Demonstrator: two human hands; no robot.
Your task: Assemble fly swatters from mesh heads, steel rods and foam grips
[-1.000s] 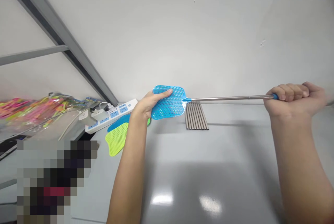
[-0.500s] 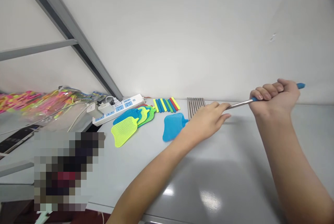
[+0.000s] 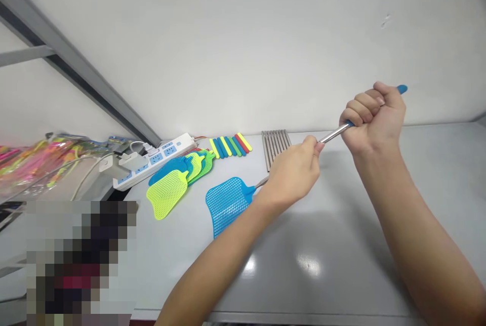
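A blue fly swatter (image 3: 230, 203) with a metal rod is held across both hands above the table. My left hand (image 3: 298, 169) is closed around the rod, close to the blue mesh head; my left forearm covers part of that head. Further up, my right hand (image 3: 374, 116) makes a fist around the blue handle, whose tip pokes out past the thumb. Behind my left hand lies a row of metal rods (image 3: 275, 144), partly covered by it. To their left, several coloured handle grips (image 3: 231, 146) lie side by side in yellow, blue, green and red.
Several loose swatter heads, with a yellow-green one (image 3: 167, 193) in front, overlap beside a white power strip (image 3: 154, 159) with plugs in it. Bagged colourful items (image 3: 49, 166) lie at the far left below a metal frame (image 3: 76, 63). A wall rises behind the table (image 3: 304, 290).
The swatter's blue head has come nearer and is lifted more. My left hand now closes more tightly on the rod. My right hand has shifted left and up; the view has shifted too.
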